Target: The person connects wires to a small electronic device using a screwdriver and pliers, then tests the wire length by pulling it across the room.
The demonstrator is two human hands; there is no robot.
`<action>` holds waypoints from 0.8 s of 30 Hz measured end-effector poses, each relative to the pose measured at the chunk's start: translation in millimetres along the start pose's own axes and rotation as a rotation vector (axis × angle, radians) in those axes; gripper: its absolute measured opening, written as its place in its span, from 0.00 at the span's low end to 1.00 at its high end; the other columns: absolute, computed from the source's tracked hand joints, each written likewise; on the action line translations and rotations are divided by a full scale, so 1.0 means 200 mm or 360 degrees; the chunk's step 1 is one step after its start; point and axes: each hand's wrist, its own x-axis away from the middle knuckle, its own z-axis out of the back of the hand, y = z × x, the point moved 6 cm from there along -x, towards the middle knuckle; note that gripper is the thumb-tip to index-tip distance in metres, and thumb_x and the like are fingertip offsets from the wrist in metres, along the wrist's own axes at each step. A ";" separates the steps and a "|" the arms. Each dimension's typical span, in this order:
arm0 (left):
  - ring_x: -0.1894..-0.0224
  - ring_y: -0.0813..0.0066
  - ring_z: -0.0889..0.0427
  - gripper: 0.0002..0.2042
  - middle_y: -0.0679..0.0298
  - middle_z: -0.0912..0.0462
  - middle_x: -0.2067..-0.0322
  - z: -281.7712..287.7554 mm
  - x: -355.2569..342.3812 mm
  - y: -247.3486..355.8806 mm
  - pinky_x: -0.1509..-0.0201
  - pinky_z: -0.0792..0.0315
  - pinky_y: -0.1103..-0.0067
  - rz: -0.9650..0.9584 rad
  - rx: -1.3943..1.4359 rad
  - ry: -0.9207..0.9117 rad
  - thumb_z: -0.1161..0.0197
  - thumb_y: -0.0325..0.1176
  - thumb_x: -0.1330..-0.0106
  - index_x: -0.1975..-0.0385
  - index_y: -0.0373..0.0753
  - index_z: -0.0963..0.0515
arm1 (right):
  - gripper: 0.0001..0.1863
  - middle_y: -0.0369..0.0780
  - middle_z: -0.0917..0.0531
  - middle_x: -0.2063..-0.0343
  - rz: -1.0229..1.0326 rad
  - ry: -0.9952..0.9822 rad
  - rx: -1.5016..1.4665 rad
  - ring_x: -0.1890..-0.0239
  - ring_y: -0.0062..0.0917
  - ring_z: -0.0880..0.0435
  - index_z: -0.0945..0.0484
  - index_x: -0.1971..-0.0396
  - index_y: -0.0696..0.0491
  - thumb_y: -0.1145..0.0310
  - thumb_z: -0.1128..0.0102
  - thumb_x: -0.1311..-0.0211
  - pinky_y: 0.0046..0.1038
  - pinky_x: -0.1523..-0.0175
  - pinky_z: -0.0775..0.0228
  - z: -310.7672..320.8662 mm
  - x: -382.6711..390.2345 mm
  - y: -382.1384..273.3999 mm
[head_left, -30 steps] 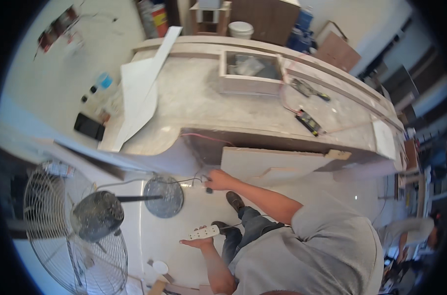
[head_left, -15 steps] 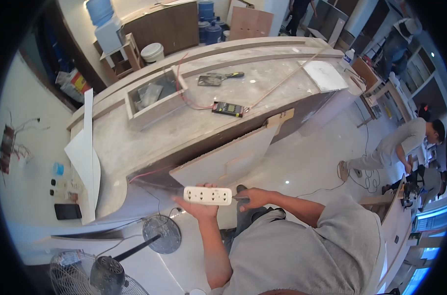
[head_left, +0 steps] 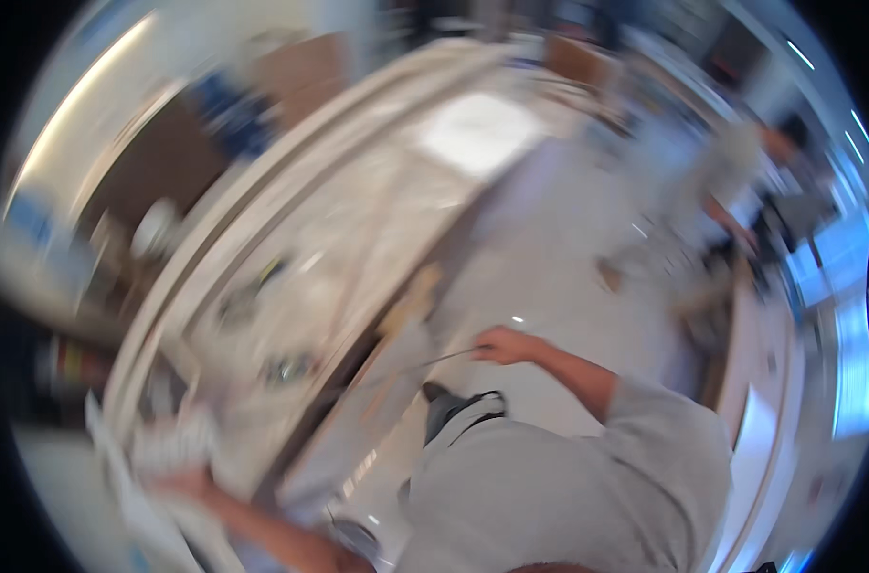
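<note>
Thin dark cord [head_left: 433,361] runs as a faint line from the right hand [head_left: 503,345] leftward and slightly down toward the edge of the long curved tabletop [head_left: 377,205]; whole frame heavily motion-blurred, so detail is poor. Right hand out in front of the body over the pale floor [head_left: 559,267], fingers curled together around the near end of the cord, forearm reaching in from the grey shirt [head_left: 568,487] at lower centre. Cord hangs in the air between hand and tabletop edge; its far end is lost in the blur, cannot tell what it joins. Left hand [head_left: 188,482] stretched far out to the lower left, close to smeared pale shapes at the near end of the tabletop; whether its fingers are spread, closed or holding anything cannot be told. A dark shoe [head_left: 434,393] shows just below the cord, on the floor beside the tabletop's base. On the tabletop: a bright white sheet [head_left: 477,132] toward the far end, a few small dark smudges near the middle, unidentifiable. Another person [head_left: 740,162] stands well apart at the upper right, near blurred furniture. Blue-lit strips curve along the right rim
</note>
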 end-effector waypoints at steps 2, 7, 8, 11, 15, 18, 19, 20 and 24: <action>0.33 0.53 0.35 0.27 0.52 0.29 0.36 -0.05 0.15 -0.26 0.30 0.45 0.57 0.0652 0.1134 -0.0379 0.46 0.47 0.27 0.34 0.36 0.34 | 0.21 0.53 0.24 0.78 0.0089 0.0032 -0.0191 0.73 0.50 0.24 0.23 0.71 0.59 0.54 0.40 0.30 0.44 0.65 0.32 0.08 -0.16 -0.18; 0.58 0.56 0.16 0.28 0.51 0.17 0.55 -0.27 0.14 -0.25 0.62 0.20 0.62 0.2292 0.2335 0.0091 0.40 0.57 0.35 0.52 0.35 0.22 | 0.21 0.54 0.24 0.78 -0.0193 0.0532 -0.0463 0.73 0.50 0.23 0.26 0.74 0.60 0.56 0.41 0.29 0.44 0.65 0.32 0.01 -0.13 -0.14; 0.60 0.55 0.17 0.26 0.52 0.17 0.56 -0.31 0.18 -0.31 0.63 0.21 0.63 0.1793 0.1765 -0.0054 0.41 0.56 0.33 0.52 0.36 0.23 | 0.21 0.54 0.24 0.78 -0.0198 0.0595 -0.0549 0.73 0.50 0.22 0.26 0.74 0.61 0.57 0.41 0.29 0.44 0.64 0.32 0.00 -0.12 -0.18; 0.59 0.58 0.20 0.18 0.55 0.19 0.59 -0.35 -0.06 -0.27 0.55 0.25 0.62 0.1355 0.1537 -0.0508 0.43 0.49 0.29 0.56 0.38 0.25 | 0.20 0.52 0.19 0.77 -0.0343 0.0477 -0.0517 0.72 0.47 0.19 0.23 0.72 0.60 0.58 0.41 0.29 0.43 0.62 0.29 -0.03 -0.05 -0.26; 0.58 0.63 0.22 0.10 0.60 0.21 0.61 -0.27 -0.43 -0.23 0.49 0.30 0.62 0.2084 0.2939 -0.0021 0.48 0.40 0.24 0.58 0.42 0.25 | 0.19 0.49 0.15 0.74 -0.0409 0.0571 -0.0723 0.71 0.44 0.17 0.21 0.71 0.60 0.58 0.42 0.28 0.40 0.61 0.27 -0.07 0.02 -0.35; 0.60 0.63 0.21 0.07 0.62 0.20 0.63 -0.49 -0.15 -0.31 0.56 0.28 0.63 0.1614 0.1690 -0.0359 0.49 0.37 0.24 0.57 0.43 0.25 | 0.19 0.47 0.14 0.73 -0.0557 0.0561 -0.0654 0.69 0.41 0.15 0.20 0.71 0.60 0.58 0.43 0.27 0.39 0.60 0.26 -0.07 0.05 -0.42; 0.60 0.63 0.21 0.07 0.62 0.20 0.63 -0.49 -0.14 -0.29 0.56 0.28 0.63 0.1620 0.1705 -0.0367 0.49 0.37 0.24 0.57 0.43 0.25 | 0.19 0.47 0.14 0.73 -0.0533 0.0601 -0.0656 0.69 0.40 0.15 0.20 0.71 0.60 0.58 0.43 0.27 0.38 0.60 0.26 -0.08 0.06 -0.43; 0.61 0.64 0.20 0.07 0.62 0.19 0.64 -0.51 -0.15 -0.26 0.57 0.28 0.63 0.1651 0.1816 -0.0335 0.46 0.38 0.25 0.59 0.44 0.24 | 0.19 0.47 0.14 0.73 -0.0509 0.0641 -0.0658 0.69 0.38 0.15 0.20 0.71 0.60 0.57 0.44 0.27 0.37 0.59 0.26 -0.08 0.07 -0.44; 0.64 0.65 0.19 0.09 0.65 0.18 0.68 -0.50 -0.26 -0.16 0.60 0.28 0.63 0.0823 0.1362 -0.0323 0.41 0.43 0.28 0.64 0.46 0.22 | 0.19 0.44 0.14 0.73 -0.0641 0.0575 -0.0713 0.70 0.35 0.15 0.19 0.70 0.59 0.58 0.45 0.26 0.36 0.59 0.26 -0.16 0.13 -0.50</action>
